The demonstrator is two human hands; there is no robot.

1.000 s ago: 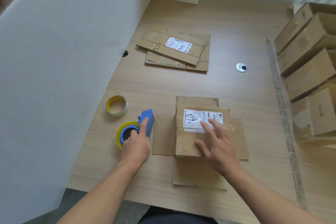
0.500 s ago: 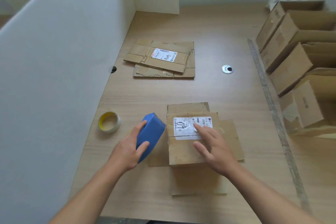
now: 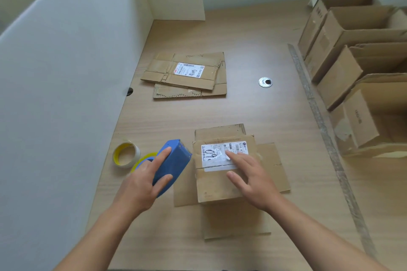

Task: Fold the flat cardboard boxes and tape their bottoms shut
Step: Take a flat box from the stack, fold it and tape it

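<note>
Pale wood tabletop (image 3: 253,112) runs from a white partition (image 3: 66,72) on its left edge to a row of open boxes (image 3: 352,50) along its right edge. Near the front edge stands the cardboard box (image 3: 220,185), upper flaps closed, lower flaps spread on the wood. The right hand (image 3: 253,180) lies open on those upper flaps, fingertips on the white label (image 3: 211,154). The left hand (image 3: 141,185) grips a blue tape dispenser (image 3: 174,163) just beside the box's left side. A tape roll (image 3: 126,154) sits near the left edge; flat boxes (image 3: 187,75) lie stacked farther back.
</note>
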